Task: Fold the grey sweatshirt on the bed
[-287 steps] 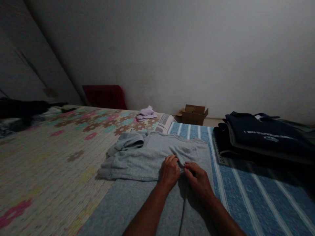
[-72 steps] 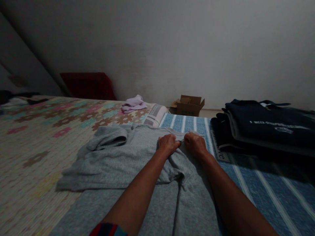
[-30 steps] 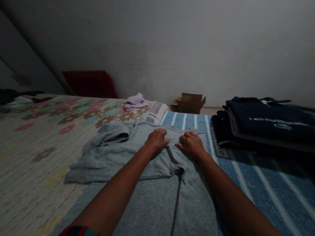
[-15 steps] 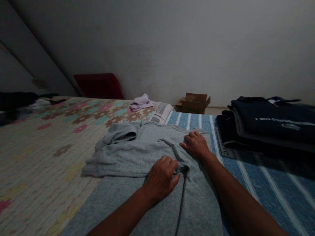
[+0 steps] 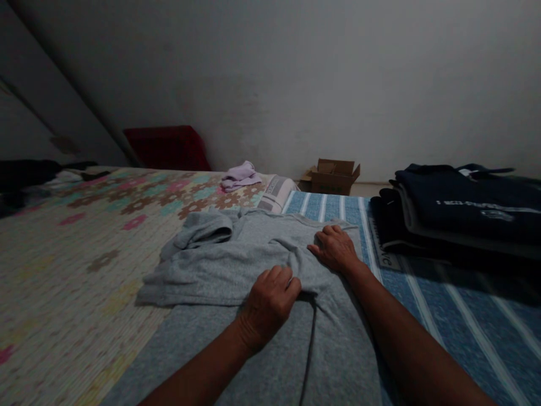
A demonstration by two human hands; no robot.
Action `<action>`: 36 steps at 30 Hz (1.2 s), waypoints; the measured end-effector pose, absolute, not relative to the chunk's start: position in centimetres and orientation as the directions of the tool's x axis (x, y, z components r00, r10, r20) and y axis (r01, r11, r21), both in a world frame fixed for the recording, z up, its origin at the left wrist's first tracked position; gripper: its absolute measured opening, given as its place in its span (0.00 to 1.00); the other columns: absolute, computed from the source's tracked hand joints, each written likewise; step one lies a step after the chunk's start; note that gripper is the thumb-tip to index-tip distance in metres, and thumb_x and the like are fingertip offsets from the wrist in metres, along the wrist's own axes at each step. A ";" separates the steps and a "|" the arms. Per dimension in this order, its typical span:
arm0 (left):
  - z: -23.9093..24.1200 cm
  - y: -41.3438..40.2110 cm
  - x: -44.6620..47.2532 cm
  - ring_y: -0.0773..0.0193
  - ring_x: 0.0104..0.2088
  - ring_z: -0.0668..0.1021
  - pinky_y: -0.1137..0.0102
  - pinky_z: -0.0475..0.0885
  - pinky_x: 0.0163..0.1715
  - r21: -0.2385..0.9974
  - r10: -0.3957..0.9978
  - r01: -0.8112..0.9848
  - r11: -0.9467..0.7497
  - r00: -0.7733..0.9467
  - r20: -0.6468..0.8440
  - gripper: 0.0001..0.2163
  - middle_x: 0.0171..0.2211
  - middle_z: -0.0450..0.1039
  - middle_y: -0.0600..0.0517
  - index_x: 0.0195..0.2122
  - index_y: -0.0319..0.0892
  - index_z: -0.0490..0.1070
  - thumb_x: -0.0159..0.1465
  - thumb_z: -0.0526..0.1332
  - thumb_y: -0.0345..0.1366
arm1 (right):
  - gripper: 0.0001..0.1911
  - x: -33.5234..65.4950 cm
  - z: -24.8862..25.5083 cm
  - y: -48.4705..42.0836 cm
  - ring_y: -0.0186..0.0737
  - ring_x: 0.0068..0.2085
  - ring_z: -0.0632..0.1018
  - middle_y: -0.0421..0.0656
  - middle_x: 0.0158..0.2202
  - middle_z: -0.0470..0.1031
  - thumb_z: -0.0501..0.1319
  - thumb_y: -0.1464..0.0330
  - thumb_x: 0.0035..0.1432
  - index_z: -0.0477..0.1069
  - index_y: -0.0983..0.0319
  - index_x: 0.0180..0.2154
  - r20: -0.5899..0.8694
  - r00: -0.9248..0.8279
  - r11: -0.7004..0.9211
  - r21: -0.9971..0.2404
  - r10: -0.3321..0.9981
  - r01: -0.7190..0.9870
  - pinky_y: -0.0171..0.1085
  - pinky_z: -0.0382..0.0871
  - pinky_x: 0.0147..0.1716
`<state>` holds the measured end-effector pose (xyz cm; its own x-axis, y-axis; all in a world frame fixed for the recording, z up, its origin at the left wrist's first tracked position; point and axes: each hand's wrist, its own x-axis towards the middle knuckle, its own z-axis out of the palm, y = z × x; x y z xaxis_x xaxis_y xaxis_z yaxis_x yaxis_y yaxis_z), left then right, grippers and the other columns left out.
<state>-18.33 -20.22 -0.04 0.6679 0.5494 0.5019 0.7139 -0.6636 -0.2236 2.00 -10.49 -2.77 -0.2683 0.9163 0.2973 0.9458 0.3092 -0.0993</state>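
A grey long-sleeved shirt (image 5: 249,265) lies spread on the bed in front of me, partly folded, with a sleeve laid across it toward the left. My left hand (image 5: 273,304) is closed on the sleeve fabric near the middle, thumb against the curled fingers. Beside it, a dark crease runs down the lower part of the shirt. Farther up and to the right, my right hand (image 5: 336,248) presses on the shirt near its right edge, fingers bent together on the cloth and thumb stretched to the left. Its fingertips are partly hidden.
On the right, a stack of folded dark clothes (image 5: 460,220) sits on a blue striped cloth (image 5: 443,304). A flowered bedspread (image 5: 101,270) covers the left. Toward the wall are a lilac cloth (image 5: 240,176), a cardboard box (image 5: 333,177) and a red object (image 5: 167,148).
My left hand has shifted slightly left and closed more, drawing the sleeve cloth flatter so the dark gap beside it has narrowed. My right hand stays nearly in place.
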 end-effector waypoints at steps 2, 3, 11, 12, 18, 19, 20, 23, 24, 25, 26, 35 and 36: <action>-0.3 -20.6 -18.5 0.61 0.30 0.65 0.68 0.61 0.29 -0.235 0.533 0.693 -0.681 0.690 0.490 0.11 0.30 0.65 0.50 0.31 0.40 0.67 0.66 0.48 0.25 | 0.22 2.0 -2.8 -10.5 0.47 0.46 0.67 0.47 0.41 0.71 0.52 0.50 0.61 0.72 0.61 0.38 0.302 -0.267 0.309 -0.100 0.915 0.946 0.41 0.57 0.44; -0.4 -20.7 -18.5 0.61 0.30 0.65 0.68 0.61 0.29 -0.232 0.535 0.686 -0.690 0.698 0.476 0.10 0.29 0.65 0.50 0.32 0.40 0.67 0.65 0.49 0.25 | 0.22 2.0 -2.8 -10.5 0.47 0.46 0.67 0.47 0.41 0.71 0.52 0.50 0.61 0.72 0.61 0.38 0.304 -0.265 0.307 -0.099 0.915 0.946 0.41 0.57 0.44; -0.8 -21.4 -17.7 0.60 0.29 0.64 0.66 0.60 0.29 -0.192 0.607 0.740 -0.645 0.648 0.459 0.08 0.27 0.62 0.51 0.29 0.40 0.66 0.61 0.53 0.23 | 0.21 2.0 -2.8 -10.4 0.48 0.46 0.67 0.48 0.41 0.71 0.53 0.51 0.60 0.73 0.61 0.38 0.292 -0.264 0.304 -0.099 0.919 0.948 0.41 0.58 0.44; -0.8 -21.5 -17.6 0.59 0.30 0.64 0.65 0.60 0.29 -0.191 0.616 0.744 -0.640 0.645 0.452 0.07 0.26 0.62 0.51 0.28 0.40 0.66 0.60 0.54 0.23 | 0.21 2.0 -2.9 -10.4 0.48 0.46 0.67 0.48 0.41 0.71 0.53 0.51 0.60 0.73 0.61 0.38 0.291 -0.263 0.301 -0.097 0.920 0.949 0.41 0.58 0.44; -0.3 -21.9 -17.1 0.57 0.32 0.65 0.64 0.63 0.33 -0.145 0.715 0.795 -0.589 0.596 0.366 0.06 0.27 0.64 0.49 0.25 0.41 0.66 0.53 0.58 0.23 | 0.21 2.0 -2.9 -10.3 0.48 0.46 0.67 0.47 0.40 0.71 0.52 0.51 0.60 0.73 0.61 0.38 0.289 -0.258 0.296 -0.095 0.922 0.950 0.41 0.58 0.43; -0.1 -22.0 -17.0 0.57 0.33 0.66 0.64 0.63 0.33 -0.133 0.731 0.802 -0.582 0.588 0.347 0.06 0.27 0.64 0.49 0.25 0.41 0.66 0.53 0.58 0.23 | 0.21 2.0 -2.9 -10.3 0.48 0.46 0.67 0.47 0.41 0.71 0.52 0.51 0.60 0.73 0.61 0.38 0.288 -0.259 0.297 -0.095 0.922 0.950 0.41 0.58 0.43; 0.0 -22.0 -16.9 0.57 0.33 0.66 0.63 0.64 0.34 -0.119 0.743 0.806 -0.580 0.583 0.329 0.06 0.28 0.65 0.49 0.26 0.41 0.66 0.53 0.58 0.23 | 0.21 2.0 -2.9 -10.3 0.48 0.46 0.67 0.47 0.41 0.71 0.52 0.51 0.60 0.73 0.61 0.38 0.289 -0.260 0.298 -0.096 0.922 0.950 0.41 0.58 0.43; 0.4 -21.9 -16.8 0.56 0.39 0.67 0.62 0.65 0.41 -0.083 0.746 0.795 -0.601 0.596 0.299 0.05 0.36 0.69 0.47 0.29 0.40 0.67 0.55 0.57 0.24 | 0.21 2.0 -2.9 -10.3 0.47 0.46 0.67 0.47 0.41 0.71 0.52 0.51 0.60 0.73 0.61 0.38 0.293 -0.256 0.296 -0.099 0.921 0.950 0.41 0.58 0.44; 0.4 -21.8 -16.7 0.55 0.41 0.68 0.61 0.65 0.43 -0.072 0.745 0.789 -0.610 0.602 0.287 0.05 0.38 0.69 0.46 0.31 0.40 0.68 0.55 0.56 0.24 | 0.22 2.0 -2.9 -10.3 0.48 0.46 0.67 0.47 0.41 0.71 0.52 0.50 0.60 0.73 0.61 0.38 0.294 -0.256 0.296 -0.100 0.921 0.950 0.41 0.58 0.44; 0.4 -21.8 -16.7 0.55 0.42 0.68 0.61 0.65 0.45 -0.062 0.746 0.785 -0.617 0.608 0.271 0.06 0.40 0.69 0.45 0.32 0.39 0.67 0.55 0.56 0.24 | 0.22 2.0 -2.9 -10.3 0.48 0.46 0.67 0.47 0.41 0.71 0.52 0.50 0.60 0.73 0.61 0.38 0.295 -0.256 0.296 -0.101 0.921 0.950 0.41 0.58 0.44; 0.4 -21.7 -16.7 0.56 0.42 0.68 0.60 0.64 0.46 -0.054 0.751 0.783 -0.619 0.611 0.250 0.07 0.40 0.69 0.45 0.32 0.39 0.67 0.54 0.55 0.23 | 0.23 2.0 -2.9 -10.3 0.48 0.47 0.67 0.47 0.41 0.71 0.52 0.50 0.60 0.73 0.61 0.38 0.293 -0.257 0.297 -0.102 0.921 0.949 0.41 0.58 0.44; 3.8 -20.4 -17.1 0.56 0.35 0.73 0.61 0.67 0.38 0.036 0.806 0.807 -0.590 0.591 -0.034 0.05 0.34 0.73 0.49 0.34 0.42 0.69 0.57 0.57 0.31 | 0.24 2.0 -2.5 -10.6 0.49 0.48 0.66 0.48 0.41 0.71 0.53 0.47 0.59 0.73 0.60 0.38 0.269 -0.250 0.290 -0.122 0.930 0.949 0.41 0.58 0.45; 4.6 -19.9 -16.9 0.57 0.35 0.74 0.62 0.68 0.37 0.083 0.806 0.810 -0.580 0.586 -0.086 0.06 0.34 0.74 0.50 0.35 0.42 0.70 0.58 0.57 0.35 | 0.25 2.0 -2.4 -10.6 0.49 0.48 0.66 0.48 0.42 0.71 0.53 0.47 0.58 0.73 0.60 0.38 0.264 -0.248 0.288 -0.126 0.932 0.949 0.41 0.58 0.45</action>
